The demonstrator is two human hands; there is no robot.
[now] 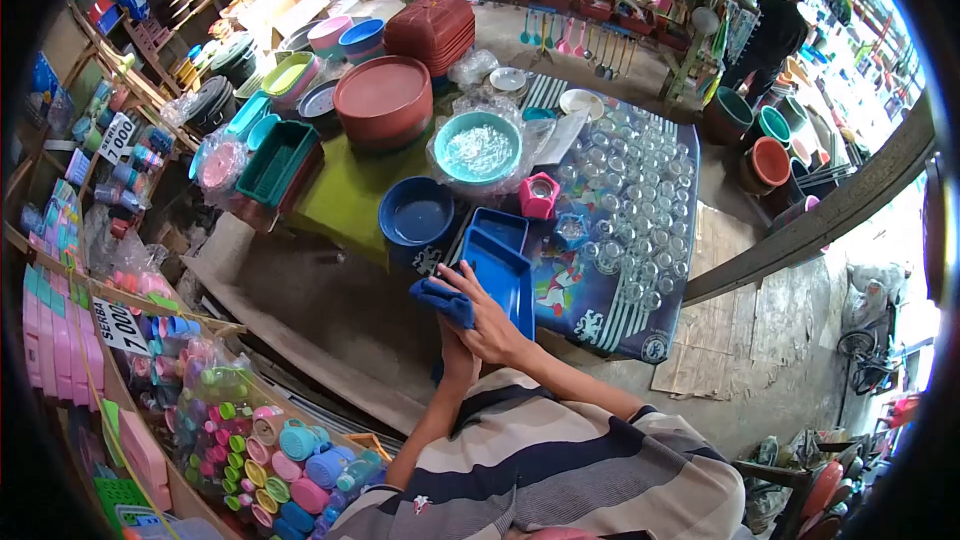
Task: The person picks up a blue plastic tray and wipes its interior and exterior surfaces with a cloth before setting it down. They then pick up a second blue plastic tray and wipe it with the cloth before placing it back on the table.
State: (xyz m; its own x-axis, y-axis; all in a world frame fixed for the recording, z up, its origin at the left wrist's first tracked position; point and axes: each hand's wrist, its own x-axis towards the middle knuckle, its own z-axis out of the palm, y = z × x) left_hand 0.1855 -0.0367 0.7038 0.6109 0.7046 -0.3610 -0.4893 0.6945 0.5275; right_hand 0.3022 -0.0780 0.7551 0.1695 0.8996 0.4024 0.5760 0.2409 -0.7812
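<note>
My two hands are together in front of my body, beside the table's near edge. My right hand point(483, 325) lies on top, its fingers bent over a bunched dark blue cloth point(443, 302). Under it is my left hand point(460, 358), mostly covered, with its fingers hidden by the right hand and the cloth. Just beyond the hands lies a blue rectangular tray point(515, 285), with a smaller blue tray point(500, 228) at its far end. A round dark blue basin point(416, 212) stands to the left of these trays.
Many clear glass jars point(640, 205) cover the right of the patterned table point(560, 320). A pink boxy item point(540, 196) and a turquoise basin point(478, 147) stand farther back. Left are red-brown tubs point(383, 105) and shelves of cups point(285, 460). A wooden post point(830, 220) slants at right; a person point(775, 35) stands far back.
</note>
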